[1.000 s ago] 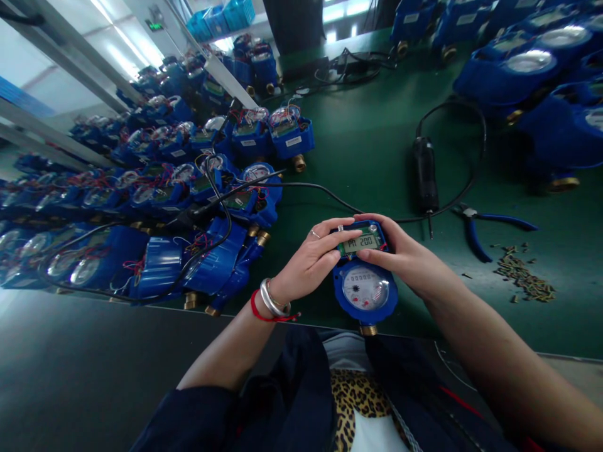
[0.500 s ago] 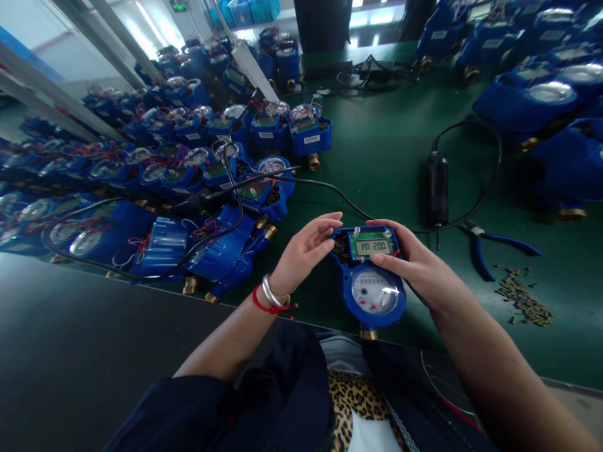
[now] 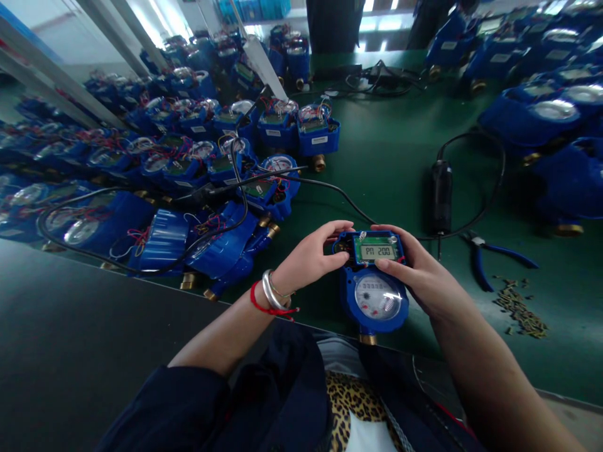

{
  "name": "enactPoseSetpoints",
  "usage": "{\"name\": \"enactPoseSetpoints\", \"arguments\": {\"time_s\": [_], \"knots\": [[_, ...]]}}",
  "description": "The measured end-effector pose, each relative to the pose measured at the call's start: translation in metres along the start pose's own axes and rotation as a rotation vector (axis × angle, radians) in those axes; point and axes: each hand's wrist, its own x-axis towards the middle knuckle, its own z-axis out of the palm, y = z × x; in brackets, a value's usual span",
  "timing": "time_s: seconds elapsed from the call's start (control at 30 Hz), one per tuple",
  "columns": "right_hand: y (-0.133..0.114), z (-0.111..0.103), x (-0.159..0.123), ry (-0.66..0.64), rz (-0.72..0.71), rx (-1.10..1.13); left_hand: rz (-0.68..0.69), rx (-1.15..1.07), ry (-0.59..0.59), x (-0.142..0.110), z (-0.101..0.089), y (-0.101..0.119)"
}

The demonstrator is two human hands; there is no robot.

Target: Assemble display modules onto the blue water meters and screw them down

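A blue water meter [image 3: 351,295] with a round dial lies in front of me, its brass fitting pointing toward my body. In its upper housing sits a green circuit board with a lit-looking display [image 3: 377,252] that reads about "PN 2.00". My right hand [image 3: 419,270] wraps the housing's right side, thumb at the display's lower edge. My left hand [image 3: 315,256] is at the housing's left side, thumb and fingers curved around that corner; some fingertips are hidden behind it. A bracelet and a red cord circle the left wrist.
Rows of open blue meters [image 3: 318,135] with loose wires fill the left side. A black electric screwdriver [image 3: 441,198], blue-handled pliers [image 3: 480,251] and a pile of small screws [image 3: 521,309] lie at right. More meters [image 3: 530,119] stand at the far right. Black cables cross the green table.
My left hand lifted off the display to the left, then came back to the housing's left side. My right hand kept its hold on the meter. The view shifted slightly.
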Motion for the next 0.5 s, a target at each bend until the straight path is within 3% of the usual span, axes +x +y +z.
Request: {"name": "enactPoseSetpoints", "arguments": {"time_s": [0.3, 0.5], "knots": [[0.0036, -0.0024, -0.0002, 0.009, -0.007, -0.004, 0.015, -0.028, 0.021, -0.0034, -0.0006, 0.0043], [0.0043, -0.0029, 0.0002, -0.004, -0.012, 0.016, 0.081, 0.111, 0.074, -0.0071, 0.0051, 0.0031]]}}
